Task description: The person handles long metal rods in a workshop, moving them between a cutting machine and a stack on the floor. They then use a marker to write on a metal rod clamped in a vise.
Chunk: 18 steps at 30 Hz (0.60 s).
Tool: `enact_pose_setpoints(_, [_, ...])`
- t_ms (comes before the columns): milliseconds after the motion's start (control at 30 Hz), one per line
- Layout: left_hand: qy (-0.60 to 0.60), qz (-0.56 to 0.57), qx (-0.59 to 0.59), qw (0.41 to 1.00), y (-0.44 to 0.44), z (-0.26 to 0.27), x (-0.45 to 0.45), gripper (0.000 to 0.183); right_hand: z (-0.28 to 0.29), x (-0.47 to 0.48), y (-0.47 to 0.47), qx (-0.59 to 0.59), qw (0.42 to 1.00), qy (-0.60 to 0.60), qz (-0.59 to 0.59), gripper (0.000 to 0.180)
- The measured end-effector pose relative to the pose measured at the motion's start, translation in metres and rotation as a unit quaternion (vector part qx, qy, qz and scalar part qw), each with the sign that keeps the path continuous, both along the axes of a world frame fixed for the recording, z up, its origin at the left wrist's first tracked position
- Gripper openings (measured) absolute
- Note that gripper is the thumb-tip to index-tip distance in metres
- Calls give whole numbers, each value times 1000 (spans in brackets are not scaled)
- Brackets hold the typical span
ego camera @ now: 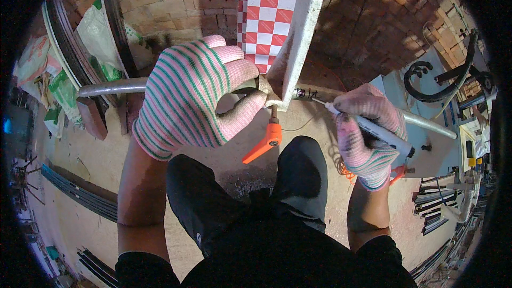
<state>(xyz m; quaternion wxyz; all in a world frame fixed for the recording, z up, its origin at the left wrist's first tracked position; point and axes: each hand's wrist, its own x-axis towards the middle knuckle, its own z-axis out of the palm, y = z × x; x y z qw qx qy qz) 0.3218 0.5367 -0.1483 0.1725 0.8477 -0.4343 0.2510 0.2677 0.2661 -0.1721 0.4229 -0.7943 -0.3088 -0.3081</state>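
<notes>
A metal tube (116,87) runs across in front of me, passing behind both hands. My left hand (192,96), in a pink and green striped knit glove, wraps around it. The thumb and fingertips lie against a pale metal bracket (298,48) with a tall upright plate. Below the bracket hangs an orange clamping lever (264,144). In the same kind of glove, smudged dark, my right hand (370,132) grips a white marker pen (372,128). Its tip points left at dark handwritten marks (306,94) beside the bracket. The palm side of my left hand is hidden.
A red-and-white checkered column (266,12) stands behind the bracket, before a brick wall (164,4). Long dark profiles (116,24) and plastic sacks (98,34) lean at left. A grey panel (424,152) with a black hose (420,84) is at right. Bars (80,188) lie on the floor.
</notes>
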Motion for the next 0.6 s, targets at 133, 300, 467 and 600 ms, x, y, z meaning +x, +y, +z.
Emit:
enact_pose_setpoints(133, [1, -6, 1, 1000, 0, 0, 1, 30, -2, 1, -1, 30, 1000, 3, -7, 13])
enact_pose_setpoints(300, [-1, -13, -5, 1000, 0, 0, 3, 28, -2, -2, 0, 31, 999, 26, -35, 12])
enact_pose_setpoints(467, [6, -2, 10, 1000, 1, 0, 1, 28, -3, 0, 1, 67, 997, 22, -11, 13])
enact_pose_setpoints(600, [-17, -6, -2, 1000, 0, 0, 1, 29, -4, -1, 1, 42, 999, 10, -30, 12])
